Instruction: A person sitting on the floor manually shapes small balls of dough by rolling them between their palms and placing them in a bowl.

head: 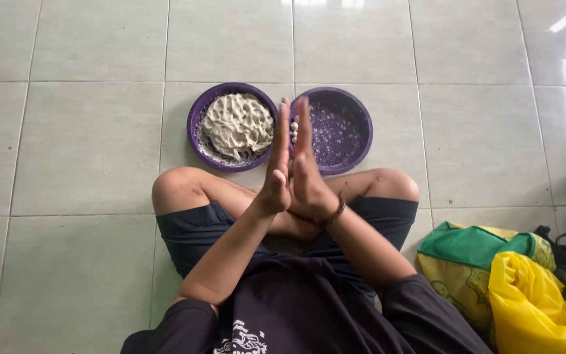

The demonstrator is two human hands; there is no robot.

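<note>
The person sits cross-legged on the pale grey tiled floor (86, 144), with the left hand (278, 167) and the right hand (308, 170) raised palm against palm, fingers straight and held together; whether anything lies between the palms cannot be told. Just beyond the fingertips stand two round purple plastic bowls touching side by side: the left purple bowl (199, 113) holds a mound of pale beige dough (237, 124), while the right purple bowl (355, 128) has a few small white dough balls (294, 131) at its near rim. A yellow and green plastic bag (492, 269) lies by the person's right side.
</note>
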